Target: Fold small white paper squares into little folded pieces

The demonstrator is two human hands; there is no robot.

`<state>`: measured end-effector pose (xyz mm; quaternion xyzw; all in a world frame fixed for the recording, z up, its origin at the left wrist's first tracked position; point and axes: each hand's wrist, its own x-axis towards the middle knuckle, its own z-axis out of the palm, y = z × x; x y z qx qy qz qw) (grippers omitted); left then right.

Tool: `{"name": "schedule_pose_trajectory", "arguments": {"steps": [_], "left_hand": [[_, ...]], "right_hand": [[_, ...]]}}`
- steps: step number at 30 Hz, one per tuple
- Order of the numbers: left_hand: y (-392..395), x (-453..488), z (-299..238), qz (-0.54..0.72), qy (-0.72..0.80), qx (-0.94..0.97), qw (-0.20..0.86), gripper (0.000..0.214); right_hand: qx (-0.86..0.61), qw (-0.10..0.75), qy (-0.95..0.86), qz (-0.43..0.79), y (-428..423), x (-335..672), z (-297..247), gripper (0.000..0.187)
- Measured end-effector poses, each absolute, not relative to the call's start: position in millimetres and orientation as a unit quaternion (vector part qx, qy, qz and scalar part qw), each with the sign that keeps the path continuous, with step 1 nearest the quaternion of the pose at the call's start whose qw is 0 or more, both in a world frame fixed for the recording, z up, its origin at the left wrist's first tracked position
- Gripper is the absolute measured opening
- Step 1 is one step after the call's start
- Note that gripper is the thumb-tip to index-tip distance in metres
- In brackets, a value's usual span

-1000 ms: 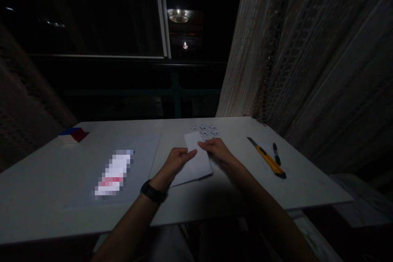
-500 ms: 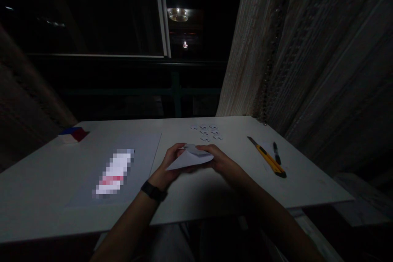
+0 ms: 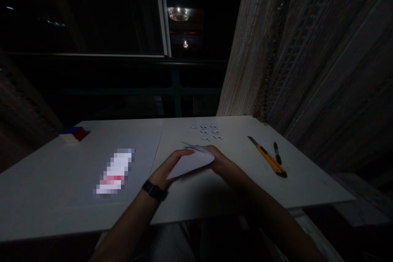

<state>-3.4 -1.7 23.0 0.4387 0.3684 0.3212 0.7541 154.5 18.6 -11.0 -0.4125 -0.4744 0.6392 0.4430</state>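
A folded piece of white paper is held between both hands above the near middle of the table. My left hand, with a dark watch on the wrist, grips its left side, the thumb lying on top. Closed on the right side of the paper is my right hand, its fingertips mostly hidden behind the sheet. A thin flap sticks up at the paper's far edge. Beyond the hands, several small paper pieces with dark marks lie in rows on the table.
The white table bears a yellow utility knife and a black marker at right. At left lie a large pale sheet, a bright blurred-out rectangle and a coloured cube. A curtain hangs behind at right.
The paper has been tilted and its fold has shifted, so a broader face shows and a thin flap stands up. My left thumb has moved onto the top of it.
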Motion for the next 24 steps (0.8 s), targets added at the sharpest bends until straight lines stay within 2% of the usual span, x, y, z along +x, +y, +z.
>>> {"name": "schedule_pose_trajectory", "arguments": {"steps": [2, 5, 16, 24], "left_hand": [[-2, -2, 23, 0.320, 0.370, 0.448, 0.748, 0.018], [-2, -1, 24, 0.321, 0.369, 0.448, 0.748, 0.018], [-10, 2, 40, 0.309, 0.406, 0.349, 0.786, 0.017], [-12, 3, 42, 0.316, 0.426, 0.332, 0.780, 0.017]], "right_hand": [[-0.426, 0.435, -0.382, 0.696, 13, 152, -5, 0.023], [-0.423, 0.450, -0.340, 0.709, 7, 149, 2, 0.018], [-0.402, 0.464, -0.405, 0.677, -5, 148, 12, 0.034], [-0.424, 0.468, -0.343, 0.695, 3, 145, 7, 0.031]]}}
